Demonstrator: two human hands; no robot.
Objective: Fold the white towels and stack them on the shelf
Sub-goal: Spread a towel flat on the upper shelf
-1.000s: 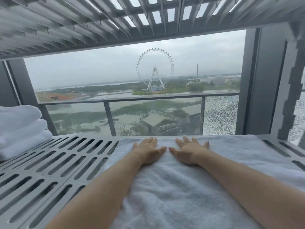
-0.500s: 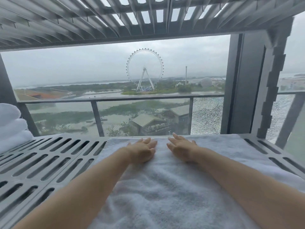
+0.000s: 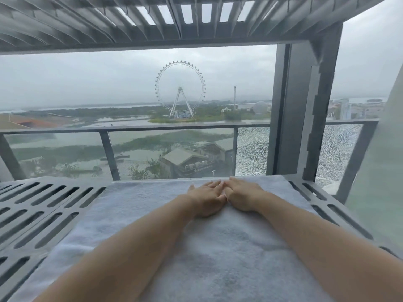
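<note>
A white towel [image 3: 218, 253] lies spread flat on the grey slotted shelf [image 3: 43, 205], reaching from the near edge to the shelf's back edge. Both my arms stretch forward over it. My left hand [image 3: 205, 198] and my right hand [image 3: 242, 196] rest palm down on the far part of the towel, side by side, with their fingertips touching or overlapping. Neither hand grips the cloth; the fingers lie flat and close together.
Another slotted shelf [image 3: 152, 16] hangs low overhead. A grey upright post [image 3: 305, 110] stands at the back right. Behind the shelf is a glass balcony railing [image 3: 152, 129]. Bare slotted shelf surface shows left of the towel.
My hands have slid together until the fingers meet, and moved slightly right. The view has turned right, so the stack of folded towels at the left is out of frame.
</note>
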